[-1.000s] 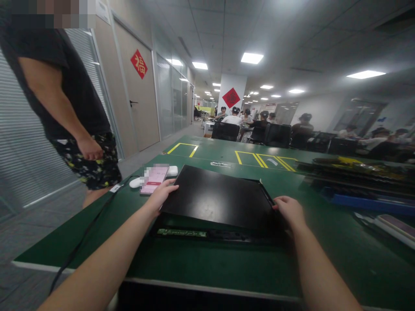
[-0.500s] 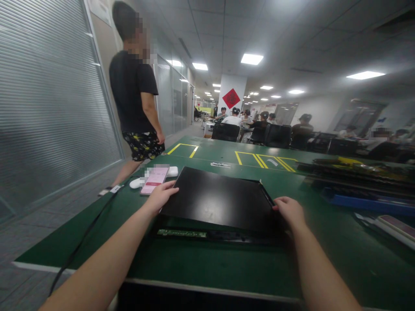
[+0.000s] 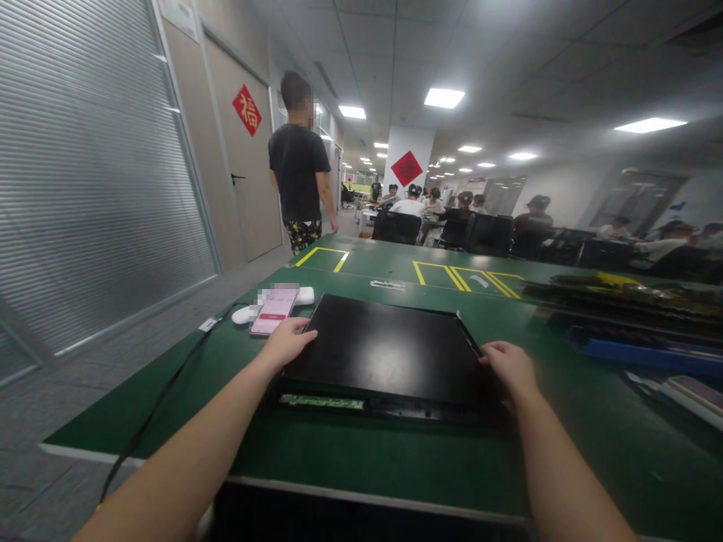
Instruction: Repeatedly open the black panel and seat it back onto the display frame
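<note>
Panel (image 3: 389, 350) | left hand (image 3: 286, 344) grasping its left edge | right hand (image 3: 513, 367) grasping its right edge

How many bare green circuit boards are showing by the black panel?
1: the green circuit board, a strip just in front of the black panel's near edge, toward the left. More could be hidden under the panel.

Both bare forearms (image 3: 195, 452) reach forward, well apart; the left grip (image 3: 287, 344) points inward, the right grip (image 3: 511, 366) curls inward, fingers (image 3: 495, 347) bent.
</note>
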A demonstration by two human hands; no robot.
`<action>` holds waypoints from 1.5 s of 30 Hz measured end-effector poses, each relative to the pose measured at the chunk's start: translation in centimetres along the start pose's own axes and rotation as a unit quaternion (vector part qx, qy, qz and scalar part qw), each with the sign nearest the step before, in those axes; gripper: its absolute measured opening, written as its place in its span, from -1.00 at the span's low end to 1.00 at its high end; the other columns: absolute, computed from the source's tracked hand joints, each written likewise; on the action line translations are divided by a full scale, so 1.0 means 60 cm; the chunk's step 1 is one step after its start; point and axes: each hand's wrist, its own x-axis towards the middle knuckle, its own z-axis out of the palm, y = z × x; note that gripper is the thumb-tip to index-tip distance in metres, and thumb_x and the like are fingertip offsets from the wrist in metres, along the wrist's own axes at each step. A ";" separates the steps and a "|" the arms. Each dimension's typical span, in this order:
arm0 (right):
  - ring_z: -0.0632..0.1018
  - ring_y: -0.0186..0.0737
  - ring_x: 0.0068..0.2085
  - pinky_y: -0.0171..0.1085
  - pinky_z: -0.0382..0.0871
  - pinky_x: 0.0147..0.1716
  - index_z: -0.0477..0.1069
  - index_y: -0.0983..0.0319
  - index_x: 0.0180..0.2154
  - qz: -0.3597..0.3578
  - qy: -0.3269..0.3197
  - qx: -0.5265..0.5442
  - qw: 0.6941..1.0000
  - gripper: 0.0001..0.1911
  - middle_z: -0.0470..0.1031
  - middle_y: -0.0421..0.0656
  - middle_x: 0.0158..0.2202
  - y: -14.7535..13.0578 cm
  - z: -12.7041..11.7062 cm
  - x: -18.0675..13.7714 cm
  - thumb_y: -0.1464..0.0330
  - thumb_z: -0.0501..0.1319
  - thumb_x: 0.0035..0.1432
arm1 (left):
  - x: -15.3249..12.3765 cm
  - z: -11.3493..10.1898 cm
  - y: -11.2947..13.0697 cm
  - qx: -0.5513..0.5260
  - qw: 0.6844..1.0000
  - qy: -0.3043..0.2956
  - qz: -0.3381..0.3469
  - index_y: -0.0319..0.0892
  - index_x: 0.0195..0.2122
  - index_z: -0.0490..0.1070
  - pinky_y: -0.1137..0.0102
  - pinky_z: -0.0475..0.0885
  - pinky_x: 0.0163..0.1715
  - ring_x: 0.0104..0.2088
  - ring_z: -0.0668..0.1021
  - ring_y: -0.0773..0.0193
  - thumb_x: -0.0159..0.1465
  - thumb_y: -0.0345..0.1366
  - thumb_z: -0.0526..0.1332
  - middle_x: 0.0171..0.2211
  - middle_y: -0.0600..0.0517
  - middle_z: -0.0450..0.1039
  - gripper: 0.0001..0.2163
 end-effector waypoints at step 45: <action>0.57 -0.10 -0.25 -0.25 0.28 -0.38 0.58 0.19 -0.24 0.006 -0.006 0.004 1.000 -0.69 0.63 -0.14 -0.37 -0.005 -0.003 -0.002 0.25 0.14 0.04 | 0.009 0.004 -0.026 0.378 0.920 -0.067 0.075 -0.26 -0.29 0.58 0.18 0.34 0.14 0.08 0.49 -0.09 0.14 -0.19 0.21 0.02 -0.26 0.47 -0.73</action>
